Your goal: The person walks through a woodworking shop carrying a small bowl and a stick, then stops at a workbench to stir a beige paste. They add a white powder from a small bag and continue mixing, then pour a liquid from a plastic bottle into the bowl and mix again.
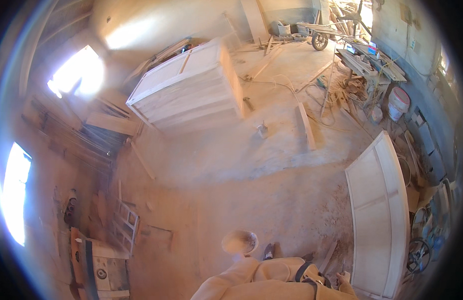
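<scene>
Touching the bowl at its rim, the left hand shows too blurred to tell its grip; the right hand, near the panel, is equally unclear.

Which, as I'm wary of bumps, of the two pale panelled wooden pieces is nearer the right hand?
The long piece at picture right, beside the right hand; the boxy one is farther off, upper left.

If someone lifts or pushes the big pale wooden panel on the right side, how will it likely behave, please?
The pale wooden panel will probably stay stiff, since a frame and cross rails brace its flat sections. It may feel awkward and fairly heavy, being so long and broad. Tipping is harder to judge: its support is not clearly visible.
</scene>
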Motion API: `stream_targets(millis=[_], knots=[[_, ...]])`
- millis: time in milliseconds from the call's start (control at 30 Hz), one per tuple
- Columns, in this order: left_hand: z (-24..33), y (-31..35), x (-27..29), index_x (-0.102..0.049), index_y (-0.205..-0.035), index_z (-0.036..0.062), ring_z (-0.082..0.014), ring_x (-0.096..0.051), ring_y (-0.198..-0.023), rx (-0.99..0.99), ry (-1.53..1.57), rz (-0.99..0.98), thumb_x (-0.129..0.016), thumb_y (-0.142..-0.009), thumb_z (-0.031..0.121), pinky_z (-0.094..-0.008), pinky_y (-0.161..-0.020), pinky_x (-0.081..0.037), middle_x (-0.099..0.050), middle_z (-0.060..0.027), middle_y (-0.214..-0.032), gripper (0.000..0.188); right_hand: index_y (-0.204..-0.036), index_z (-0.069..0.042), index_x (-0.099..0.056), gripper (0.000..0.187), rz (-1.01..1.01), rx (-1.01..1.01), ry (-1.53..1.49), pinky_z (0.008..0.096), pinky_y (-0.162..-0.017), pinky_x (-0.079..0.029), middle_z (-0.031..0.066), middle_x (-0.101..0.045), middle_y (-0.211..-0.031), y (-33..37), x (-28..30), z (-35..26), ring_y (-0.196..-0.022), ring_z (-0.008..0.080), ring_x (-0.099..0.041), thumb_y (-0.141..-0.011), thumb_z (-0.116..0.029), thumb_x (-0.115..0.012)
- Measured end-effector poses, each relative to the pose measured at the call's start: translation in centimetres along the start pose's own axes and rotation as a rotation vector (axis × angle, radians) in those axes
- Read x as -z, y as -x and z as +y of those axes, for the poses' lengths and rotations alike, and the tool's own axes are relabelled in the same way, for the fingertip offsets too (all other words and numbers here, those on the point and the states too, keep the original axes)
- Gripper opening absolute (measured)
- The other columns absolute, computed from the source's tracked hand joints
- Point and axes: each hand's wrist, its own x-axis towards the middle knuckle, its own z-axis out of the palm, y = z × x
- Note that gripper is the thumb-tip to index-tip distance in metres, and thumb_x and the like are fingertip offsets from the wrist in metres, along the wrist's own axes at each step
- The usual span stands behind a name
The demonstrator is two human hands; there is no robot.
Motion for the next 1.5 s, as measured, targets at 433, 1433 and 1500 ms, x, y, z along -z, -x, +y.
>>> stream_targets(millis=[433, 1433, 1500], knots=[[1.8, -0.4, 12.6, -0.064, -0.106, 0.0010, -0.0294, -0.065, -0.060, -0.039, 0.333, 0.298, -0.050, -0.094, 0.036, -0.0395, -0.050, -0.051, -0.070, -0.0174, -0.080, 0.039, -0.072, -0.004, -0.055, 0.028, -0.004, 0.090, 0.164, 0.0357, -0.047, -0.041, 0.0033, -0.054, -0.062, 2.2, -2.0, -2.4, -0.053, 0.0134, -0.052, -0.072, -0.010, -0.082], [-0.6, 0.4, 19.8, -0.065, -0.107, 0.0035, -0.0291, -0.067, -0.064, -0.044, 0.507, 0.394, -0.053, -0.094, 0.036, -0.0402, -0.052, -0.053, -0.070, -0.0152, -0.082, 0.037, -0.073, -0.002, -0.058, 0.030, -0.030, 0.259, 0.365, 0.0386, -0.050, -0.048, 0.0068, -0.056, -0.061, 2.1, -4.6, -0.8, -0.055, 0.0168, -0.058, -0.072, -0.020, -0.082], [-0.8, 0.0, 20.5, -0.065, -0.107, 0.0036, -0.0291, -0.067, -0.064, -0.045, 0.515, 0.397, -0.053, -0.094, 0.036, -0.0402, -0.053, -0.053, -0.071, -0.0150, -0.082, 0.037, -0.073, -0.002, -0.058, 0.029, -0.082, 0.213, 0.291, 0.0380, -0.044, -0.046, 0.0073, -0.056, -0.060, 4.2, -5.1, -2.6, -0.051, 0.0165, -0.056, -0.073, -0.019, -0.082]])
